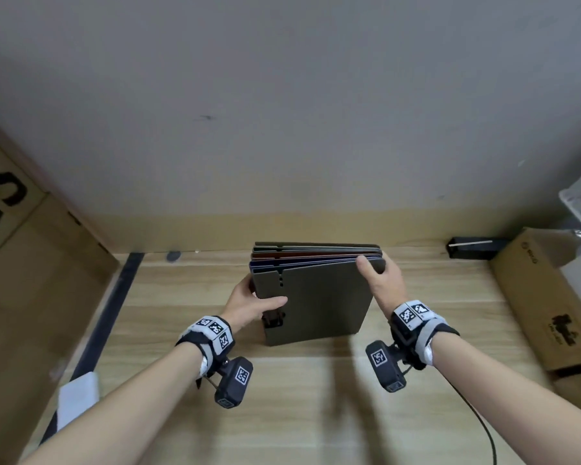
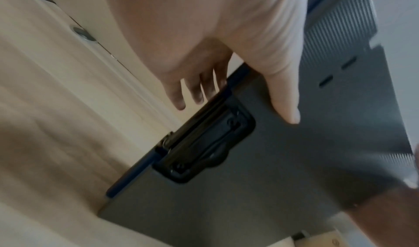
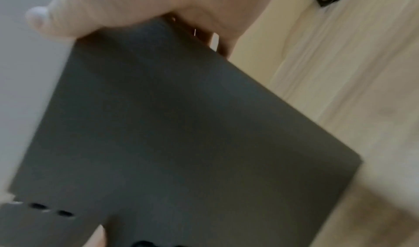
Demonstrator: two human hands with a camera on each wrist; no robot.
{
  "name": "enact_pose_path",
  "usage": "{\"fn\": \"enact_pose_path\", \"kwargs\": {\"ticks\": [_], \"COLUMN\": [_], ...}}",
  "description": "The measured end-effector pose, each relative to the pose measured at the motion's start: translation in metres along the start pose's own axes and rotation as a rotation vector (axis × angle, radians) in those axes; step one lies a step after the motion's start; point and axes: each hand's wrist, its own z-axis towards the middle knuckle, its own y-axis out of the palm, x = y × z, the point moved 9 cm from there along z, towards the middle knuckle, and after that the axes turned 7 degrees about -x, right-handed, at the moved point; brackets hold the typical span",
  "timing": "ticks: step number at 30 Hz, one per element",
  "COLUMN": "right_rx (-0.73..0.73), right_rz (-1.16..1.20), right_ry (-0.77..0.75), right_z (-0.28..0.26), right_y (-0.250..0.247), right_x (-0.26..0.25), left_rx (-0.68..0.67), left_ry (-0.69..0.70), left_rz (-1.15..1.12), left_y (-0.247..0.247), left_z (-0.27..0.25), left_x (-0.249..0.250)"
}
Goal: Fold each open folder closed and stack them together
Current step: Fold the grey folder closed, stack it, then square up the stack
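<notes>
A stack of closed folders (image 1: 316,297) stands tilted on the wooden table, the grey one in front, with blue, brown and grey edges behind it. My left hand (image 1: 252,302) grips the stack's left spine edge, thumb across the grey cover above a black clip (image 1: 273,317). In the left wrist view the thumb (image 2: 285,96) lies on the grey cover (image 2: 283,161) and the fingers reach behind the edge by the black clip (image 2: 204,147). My right hand (image 1: 378,273) holds the top right corner, thumb on the front. The right wrist view shows the grey cover (image 3: 181,134) under that hand (image 3: 158,5).
The wooden table (image 1: 299,397) meets a grey wall behind. Cardboard boxes stand at the left (image 1: 31,280) and right (image 1: 544,297). A small black device (image 1: 473,247) lies at the back right. A white card (image 1: 78,397) and a black cable (image 1: 483,427) lie near the front.
</notes>
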Motion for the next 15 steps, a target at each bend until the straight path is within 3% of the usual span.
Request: {"fn": "enact_pose_path", "kwargs": {"ticks": [4,8,15], "right_rx": [0.027,0.095,0.131], "right_rz": [0.052,0.045,0.104], "right_ry": [-0.115,-0.13,-0.057], "right_z": [0.009,0.006,-0.007], "right_y": [0.004,0.006,0.005], "right_x": [-0.036,-0.034,-0.016], "left_rx": [-0.103,-0.102,0.068], "left_ry": [-0.017,0.029,-0.007], "left_rz": [0.023,0.0,-0.456], "left_y": [-0.004,-0.004,0.005], "left_z": [-0.006,-0.012,-0.01], "left_x": [0.016,0.033,0.049]}}
